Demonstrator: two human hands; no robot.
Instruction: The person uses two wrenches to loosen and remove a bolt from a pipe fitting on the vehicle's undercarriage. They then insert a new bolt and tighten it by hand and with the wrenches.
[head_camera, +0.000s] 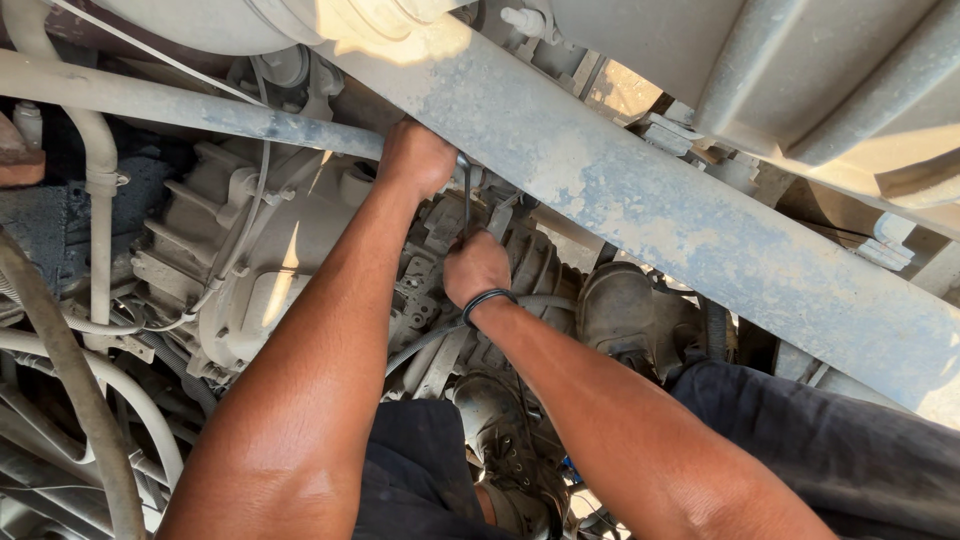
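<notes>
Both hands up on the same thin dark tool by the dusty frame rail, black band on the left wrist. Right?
Not quite: the black band is on the right wrist, not the left. The head view shows it just below the right hand. The rest stands: the left hand and the right hand both grip the thin dark tool beside the dusty frame rail.
</notes>
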